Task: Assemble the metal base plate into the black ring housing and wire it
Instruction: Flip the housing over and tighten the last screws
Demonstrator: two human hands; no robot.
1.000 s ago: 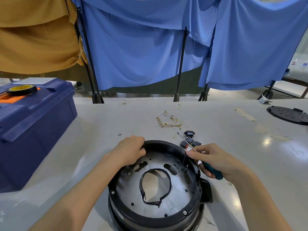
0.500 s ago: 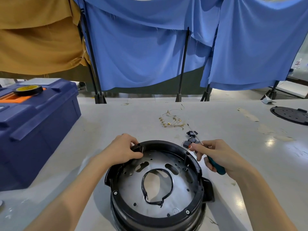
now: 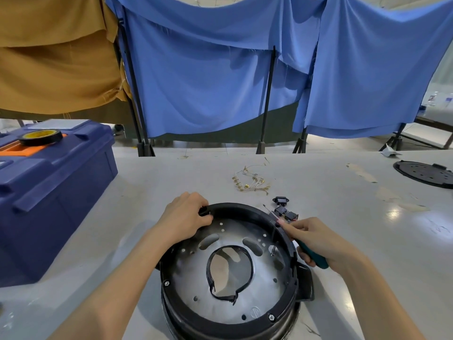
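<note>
Your left hand [image 3: 185,218] is gripping black ring housing [image 3: 235,207] at 11 o'clock | right hand [image 3: 318,241] grasping screwdriver [image 3: 316,257] at 2 | metal base plate [image 3: 220,307] sitting inside

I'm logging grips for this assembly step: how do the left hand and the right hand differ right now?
The left hand grips the far-left rim of the black ring housing; the right hand grips a teal-handled screwdriver. The left hand carries no tool; the right hand's tool shaft points away from the person, by the far-right rim. Both sit at the housing's rim, fingers curled.
</note>
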